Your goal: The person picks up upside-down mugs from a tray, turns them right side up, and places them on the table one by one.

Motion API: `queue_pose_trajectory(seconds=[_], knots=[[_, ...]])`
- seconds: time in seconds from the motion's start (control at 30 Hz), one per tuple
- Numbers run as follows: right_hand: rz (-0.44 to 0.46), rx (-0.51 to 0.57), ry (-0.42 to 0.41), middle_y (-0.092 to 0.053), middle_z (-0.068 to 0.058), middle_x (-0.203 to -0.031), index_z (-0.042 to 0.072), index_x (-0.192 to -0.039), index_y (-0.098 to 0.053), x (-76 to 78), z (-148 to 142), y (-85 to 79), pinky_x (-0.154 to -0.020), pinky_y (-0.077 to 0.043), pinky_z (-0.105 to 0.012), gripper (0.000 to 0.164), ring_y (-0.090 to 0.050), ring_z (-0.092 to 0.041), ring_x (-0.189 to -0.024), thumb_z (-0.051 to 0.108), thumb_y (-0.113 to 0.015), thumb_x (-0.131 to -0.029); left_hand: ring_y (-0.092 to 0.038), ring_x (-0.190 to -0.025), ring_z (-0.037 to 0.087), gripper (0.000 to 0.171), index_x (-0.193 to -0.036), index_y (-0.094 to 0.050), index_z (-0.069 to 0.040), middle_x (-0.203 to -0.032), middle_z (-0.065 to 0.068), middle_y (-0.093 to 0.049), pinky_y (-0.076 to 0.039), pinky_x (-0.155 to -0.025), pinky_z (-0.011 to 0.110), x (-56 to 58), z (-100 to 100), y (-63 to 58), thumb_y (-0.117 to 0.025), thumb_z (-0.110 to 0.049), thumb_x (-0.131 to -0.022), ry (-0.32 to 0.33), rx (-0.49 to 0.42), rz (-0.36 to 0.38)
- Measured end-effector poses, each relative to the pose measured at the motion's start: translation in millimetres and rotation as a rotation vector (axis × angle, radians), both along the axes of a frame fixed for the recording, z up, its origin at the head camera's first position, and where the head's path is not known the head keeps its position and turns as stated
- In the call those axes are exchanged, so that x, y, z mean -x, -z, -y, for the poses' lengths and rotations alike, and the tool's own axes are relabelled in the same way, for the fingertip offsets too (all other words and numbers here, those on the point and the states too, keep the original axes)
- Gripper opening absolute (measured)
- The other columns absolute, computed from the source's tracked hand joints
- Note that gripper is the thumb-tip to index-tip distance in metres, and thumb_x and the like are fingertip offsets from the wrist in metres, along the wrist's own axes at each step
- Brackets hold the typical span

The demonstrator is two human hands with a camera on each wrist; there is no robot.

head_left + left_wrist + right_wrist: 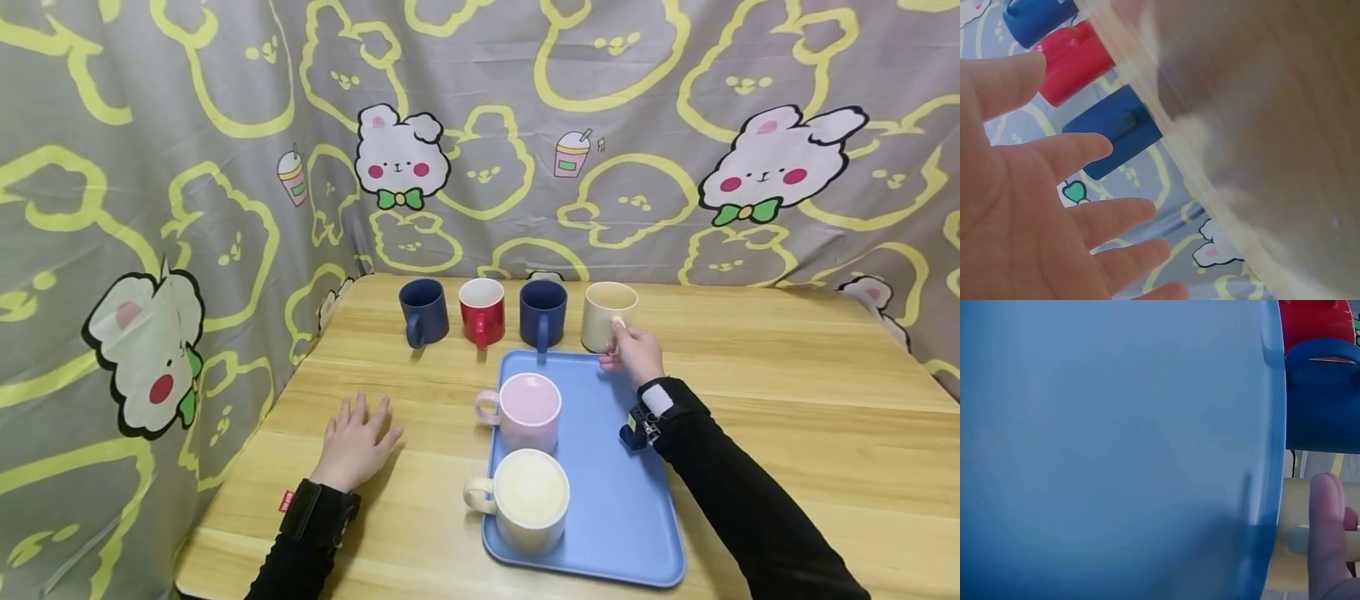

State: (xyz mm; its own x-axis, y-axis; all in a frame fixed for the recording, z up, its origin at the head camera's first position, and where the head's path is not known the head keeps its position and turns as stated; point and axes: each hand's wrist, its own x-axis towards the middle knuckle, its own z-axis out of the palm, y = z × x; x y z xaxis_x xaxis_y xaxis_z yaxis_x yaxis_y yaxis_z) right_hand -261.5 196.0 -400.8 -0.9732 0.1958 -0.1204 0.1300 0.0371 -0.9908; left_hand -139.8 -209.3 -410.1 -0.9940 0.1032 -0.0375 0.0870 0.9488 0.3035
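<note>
At the back right of the table, a cream mug (598,323) stands upright at the end of a row. My right hand (636,357) pinches its handle, the thumb lying along it in the right wrist view. My left hand (356,446) is low over the wood left of the blue tray (622,483), fingers spread and palm down, with nothing in it. Whether it touches the table I cannot tell. On the tray's left side are a pink mug (528,425) and a pale yellow mug (531,521), handles pointing left.
Left of the cream mug, the row holds a blue mug (553,315), a red mug (489,323) and another blue mug (431,315), their handles toward me. A patterned curtain (495,242) hangs behind and left of the wooden table (810,400).
</note>
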Motion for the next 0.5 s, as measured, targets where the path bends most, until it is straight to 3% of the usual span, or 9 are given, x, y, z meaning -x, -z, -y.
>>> queue_pose_trajectory(seconds=[0.33,0.5], knots=[[0.016,-0.029,-0.023,-0.059,-0.008,-0.074,-0.013,-0.092,-0.053,-4.4,1.3,2.2,-0.06,-0.057,-0.025,0.04,-0.065,-0.007,-0.057,0.023,-0.039,-0.105,-0.006,-0.139,0.054,0.062,-0.151,-0.032,-0.003,-0.152,0.036,-0.015,-0.008,-0.108,0.069,-1.3,1.5,-0.1,-0.045,-0.04,-0.102,-0.004,0.002,0.005],[0.036,-0.068,-0.043,-0.063,-0.018,-0.086,-0.016,-0.098,-0.055,-5.9,1.5,1.5,-0.064,-0.057,-0.025,0.046,-0.066,-0.006,-0.059,0.027,-0.04,-0.105,-0.006,-0.139,0.055,0.063,-0.151,-0.03,-0.003,-0.152,0.036,-0.014,-0.008,-0.107,0.07,-1.9,2.8,0.0,-0.045,-0.04,-0.102,-0.004,0.007,0.012]])
